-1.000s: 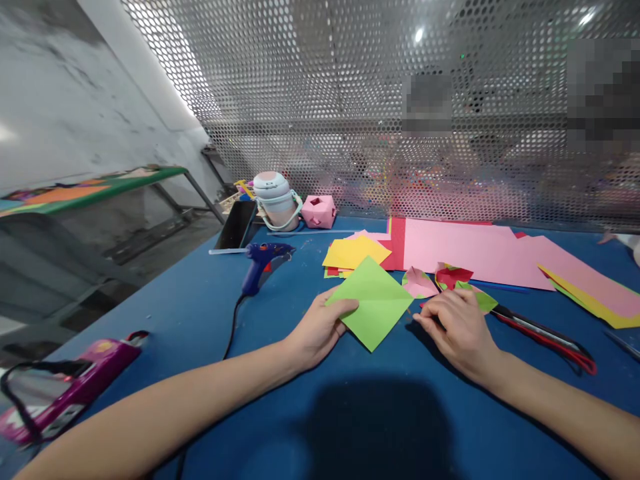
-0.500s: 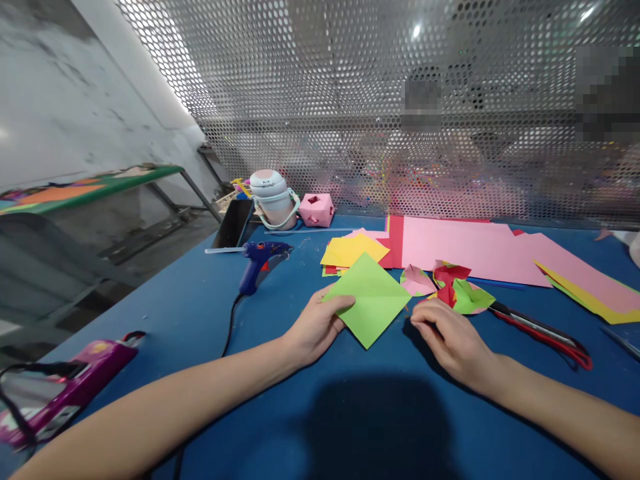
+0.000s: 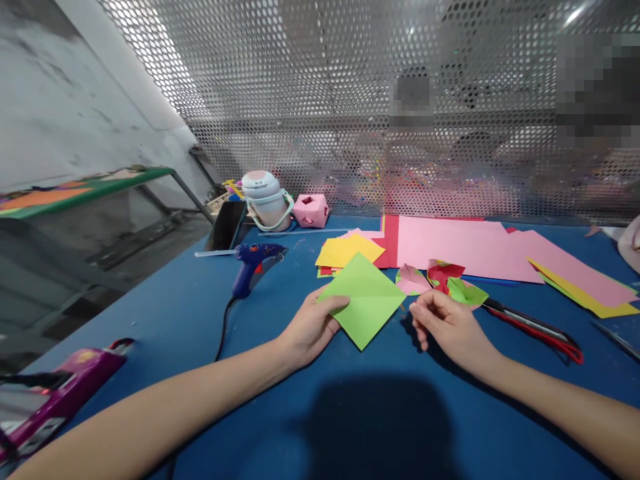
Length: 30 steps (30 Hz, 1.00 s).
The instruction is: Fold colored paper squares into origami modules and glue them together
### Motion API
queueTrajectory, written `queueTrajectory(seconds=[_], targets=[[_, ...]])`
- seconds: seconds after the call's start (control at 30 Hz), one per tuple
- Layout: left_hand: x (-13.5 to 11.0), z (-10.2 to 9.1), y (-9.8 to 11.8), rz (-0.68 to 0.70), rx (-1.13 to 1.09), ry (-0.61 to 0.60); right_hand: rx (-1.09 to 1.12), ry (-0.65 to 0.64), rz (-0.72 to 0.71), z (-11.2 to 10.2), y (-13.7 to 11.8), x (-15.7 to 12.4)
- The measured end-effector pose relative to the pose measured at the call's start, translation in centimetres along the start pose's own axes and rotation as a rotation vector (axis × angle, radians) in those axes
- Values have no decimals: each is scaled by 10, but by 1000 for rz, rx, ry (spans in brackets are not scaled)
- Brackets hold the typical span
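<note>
Paper, a green square sheet (image 3: 367, 300) turned corner-up with a faint crease running across it, is grasped at its left corner by the left hand (image 3: 311, 328), thumb on top, above the blue table (image 3: 280, 427). That grip matches the frame half a second ago. What differs is the right hand (image 3: 453, 328): earlier it was bunched knuckles-up, whereas now it has rolled so that the thumb side shows and the lower fingers hang below. It is loosely curled near the sheet's right corner, apart from it; whether the fingertips pinch anything cannot be told.

Just beyond that hand are the pink folded piece (image 3: 411, 280) and the red-and-green folded piece (image 3: 467, 291), the latter partly covered by it. The yellow sheets (image 3: 347, 251) lie behind the green square, and the glue gun (image 3: 249, 268) rests to the left, both as before. The whole view has shifted slightly.
</note>
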State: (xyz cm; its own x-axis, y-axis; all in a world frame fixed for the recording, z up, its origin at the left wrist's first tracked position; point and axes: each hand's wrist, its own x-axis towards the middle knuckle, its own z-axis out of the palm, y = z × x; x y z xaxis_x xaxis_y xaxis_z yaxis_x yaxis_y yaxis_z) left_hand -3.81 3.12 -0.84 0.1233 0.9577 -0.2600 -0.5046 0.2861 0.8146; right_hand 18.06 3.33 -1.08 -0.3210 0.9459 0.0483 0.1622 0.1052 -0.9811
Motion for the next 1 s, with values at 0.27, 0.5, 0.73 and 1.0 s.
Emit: queueTrajectory(seconds=[0.27, 0.5, 0.73, 1.0], targets=[[-1, 1, 1, 1, 11, -29, -91, 22, -96, -4, 0, -1], [-8, 3, -6, -90, 182, -205, -211, -57, -86, 2, 3, 1], [-5, -3, -3, 248, 906, -222, -457, -110, -222, 0, 5, -1], [-6, -4, 0, 566, 1435, -424, -672, -189, -537, 1, 12, -2]])
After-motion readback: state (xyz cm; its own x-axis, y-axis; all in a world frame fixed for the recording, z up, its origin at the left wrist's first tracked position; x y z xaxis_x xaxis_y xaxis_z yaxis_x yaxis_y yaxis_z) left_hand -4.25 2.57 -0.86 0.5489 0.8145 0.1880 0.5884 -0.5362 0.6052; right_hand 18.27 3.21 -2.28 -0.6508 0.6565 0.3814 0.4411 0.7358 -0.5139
